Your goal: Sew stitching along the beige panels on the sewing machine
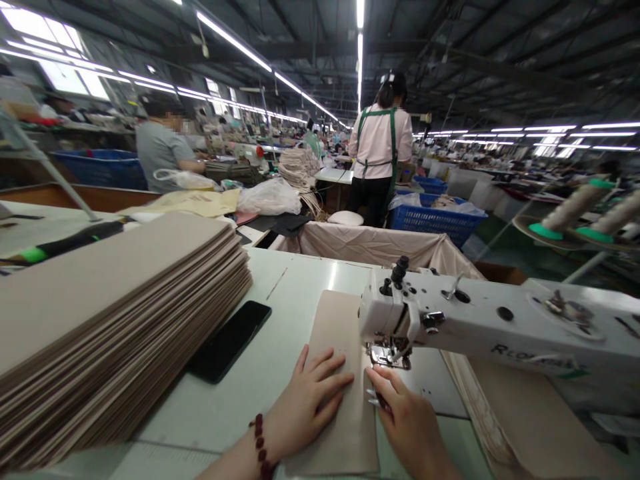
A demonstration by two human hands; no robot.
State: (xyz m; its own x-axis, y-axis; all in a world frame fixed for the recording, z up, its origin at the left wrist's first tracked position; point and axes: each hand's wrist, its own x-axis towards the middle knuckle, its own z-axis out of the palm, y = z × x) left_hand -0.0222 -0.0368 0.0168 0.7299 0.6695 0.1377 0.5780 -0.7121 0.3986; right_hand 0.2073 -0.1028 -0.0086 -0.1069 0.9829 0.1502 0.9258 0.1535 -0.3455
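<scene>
A long beige fabric panel [334,320] lies on the sewing table, its right edge beside the presser foot [387,353] of a white sewing machine [450,310]. Flat on the panel rests my left hand [313,393], fingers spread, a dark red bead bracelet at its wrist. My right hand [407,420] is at the panel's right edge, just in front of the presser foot. Its fingers are curled around thread snips [373,397], whose two pointed metal tips stick out to the left; the rest of them is hidden in the palm. The right fingertips touch the panel's edge.
A tall stack of beige panels [125,300] stands at left, with a black phone [231,341] beside it. More beige pieces [540,413] lie under the machine arm. Thread cones [575,207] stand at right. Behind are a cloth-lined bin [360,243], a blue basket [435,220] and two co-workers.
</scene>
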